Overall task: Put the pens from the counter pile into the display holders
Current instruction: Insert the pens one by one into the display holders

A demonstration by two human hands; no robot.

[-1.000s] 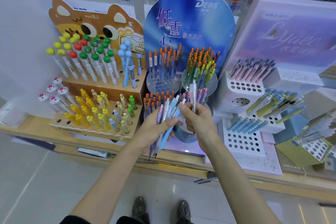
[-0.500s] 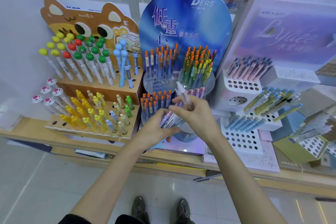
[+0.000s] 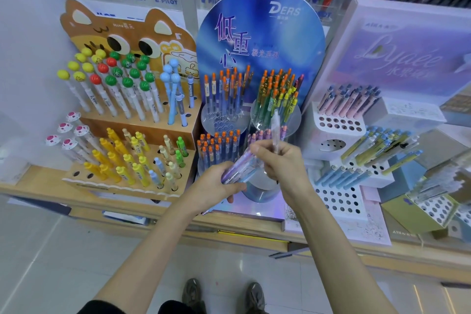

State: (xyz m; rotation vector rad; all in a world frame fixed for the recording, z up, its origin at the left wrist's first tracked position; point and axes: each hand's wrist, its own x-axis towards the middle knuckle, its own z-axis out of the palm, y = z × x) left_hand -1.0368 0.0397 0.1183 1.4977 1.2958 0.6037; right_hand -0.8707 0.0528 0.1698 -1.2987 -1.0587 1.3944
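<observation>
Pens, pastel-barrelled, bundled and gripped in left hand just before the DERS display stand, above the counter's front edge. Single pen pinched by right hand: half a second ago tilted close over the bundle, now upright and clear of it. Probably bound for the lower right round holder, beside matching pink-capped pens; most of bundle yet to place. Wooden counter crowded: cat-faced stand toward left end, white perforated holders toward right. Tiled shop floor below.
</observation>
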